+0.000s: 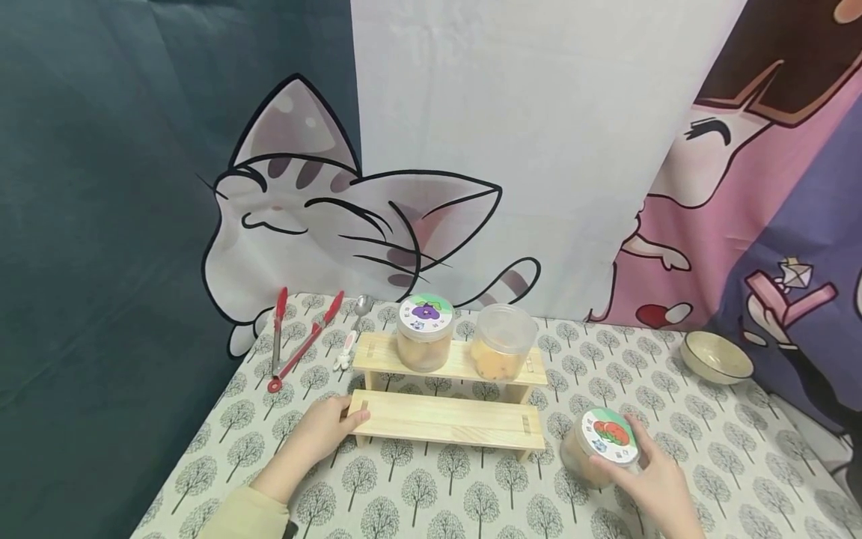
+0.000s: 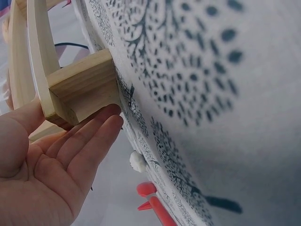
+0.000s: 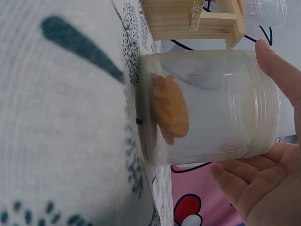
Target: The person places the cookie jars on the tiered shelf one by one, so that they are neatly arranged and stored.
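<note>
A two-step wooden display rack (image 1: 444, 419) stands on the cloth-covered table. My left hand (image 1: 323, 428) holds the left end of its lower step, thumb on top and fingers along the end in the left wrist view. To the right of the rack, my right hand (image 1: 649, 479) grips a clear plastic jar (image 3: 211, 103) with a tomato-picture lid (image 1: 611, 436). Orange pieces (image 3: 170, 108) lie at the jar's bottom, which meets the cloth. On the upper step are an eggplant-labelled jar (image 1: 424, 346) and a jar without a visible lid (image 1: 506, 333), holding yellow-orange food.
Red-tipped tongs (image 1: 303, 359) lie spread at the back left, beside a spoon (image 1: 350, 340) with a rabbit handle. A cream bowl (image 1: 715, 359) stands at the back right. A cartoon-printed curtain (image 1: 539, 150) hangs behind the table.
</note>
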The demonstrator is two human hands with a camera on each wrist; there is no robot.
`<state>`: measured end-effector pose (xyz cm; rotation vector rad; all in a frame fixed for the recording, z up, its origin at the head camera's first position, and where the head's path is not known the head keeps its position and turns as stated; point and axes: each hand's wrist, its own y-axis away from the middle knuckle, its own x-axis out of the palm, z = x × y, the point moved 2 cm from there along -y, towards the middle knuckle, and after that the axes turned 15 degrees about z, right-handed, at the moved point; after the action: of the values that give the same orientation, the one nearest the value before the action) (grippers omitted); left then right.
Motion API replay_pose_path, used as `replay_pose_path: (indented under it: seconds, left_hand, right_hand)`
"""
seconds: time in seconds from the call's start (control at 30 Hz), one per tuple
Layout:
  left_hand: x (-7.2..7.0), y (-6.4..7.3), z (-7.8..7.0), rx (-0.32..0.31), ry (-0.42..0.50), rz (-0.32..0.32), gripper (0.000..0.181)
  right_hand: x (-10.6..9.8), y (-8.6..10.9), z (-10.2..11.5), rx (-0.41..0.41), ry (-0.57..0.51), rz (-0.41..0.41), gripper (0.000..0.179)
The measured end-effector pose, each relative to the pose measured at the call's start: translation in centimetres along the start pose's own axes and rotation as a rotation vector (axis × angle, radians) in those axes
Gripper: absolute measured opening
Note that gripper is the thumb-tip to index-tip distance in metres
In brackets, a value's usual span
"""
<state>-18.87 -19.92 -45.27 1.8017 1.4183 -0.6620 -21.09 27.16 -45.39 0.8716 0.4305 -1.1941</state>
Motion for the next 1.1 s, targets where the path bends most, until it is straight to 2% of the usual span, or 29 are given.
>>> replay_pose_path:
  seconds: [0.37, 0.63, 1.1]
  left_hand:
    - [0.0, 0.0, -0.1, -0.002, -0.003, 0.001, 0.048]
    - [-0.1, 0.1, -0.2, -0.003, -0.009, -0.003, 0.049]
    - [0.0, 0.0, 0.0, -0.006, 0.000, 0.004, 0.051]
  right_hand:
    - [0.2, 0.0, -0.1, -0.004, -0.036, -0.043, 0.109]
    - [0.0, 0.1, 0.3, -0.067, -0.092, -0.094, 0.103]
    - [-0.3, -0.1, 1.5, -0.069, -0.125, -0.130, 0.102]
